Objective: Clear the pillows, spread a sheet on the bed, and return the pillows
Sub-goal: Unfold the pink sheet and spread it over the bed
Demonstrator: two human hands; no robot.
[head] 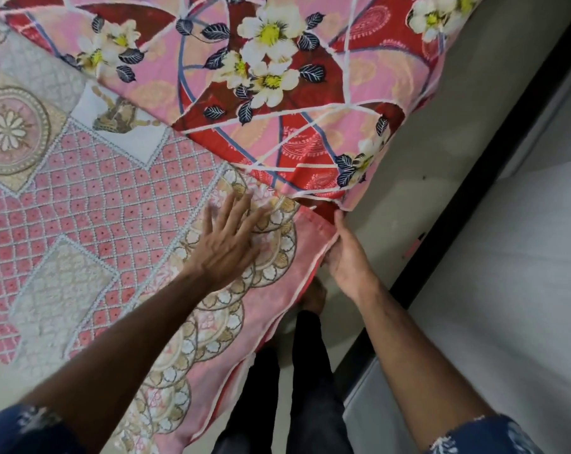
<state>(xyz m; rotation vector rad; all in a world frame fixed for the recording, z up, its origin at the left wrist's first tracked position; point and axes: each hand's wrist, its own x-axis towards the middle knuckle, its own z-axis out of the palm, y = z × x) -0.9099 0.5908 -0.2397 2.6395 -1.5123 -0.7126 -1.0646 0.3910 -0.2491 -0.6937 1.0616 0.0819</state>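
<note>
Spread flat across the bed: a pink sheet [90, 198], woven-looking cotton printed with a red lattice of small dotted squares, pale diamond panels and tan scalloped medallions that run in overlapping rounds along its near border. Draped over the mattress edge, that border, with a plain pink hem falling in soft folds toward the grey floor [418, 178]. Pressed palm-down on the medallions near the corner: the left hand [226, 242], fingers splayed and straight, open, gripping nothing. At the hanging hem just beside it: the right hand [348, 253], fingers curled around the edge of the fabric, pinching the sheet where it drops off the bed. Resting on the sheet beyond both hands: a plump pillow [277, 77], its case smooth and taut, patterned in deep red and pink segments crossed by white lines, with cream flowers and dark blue veined leaves; its lower corner nearly touching the right fingertips. Below, dark trousers and a bare foot on the floor. At the wrists, blue sleeves with white print.
</note>
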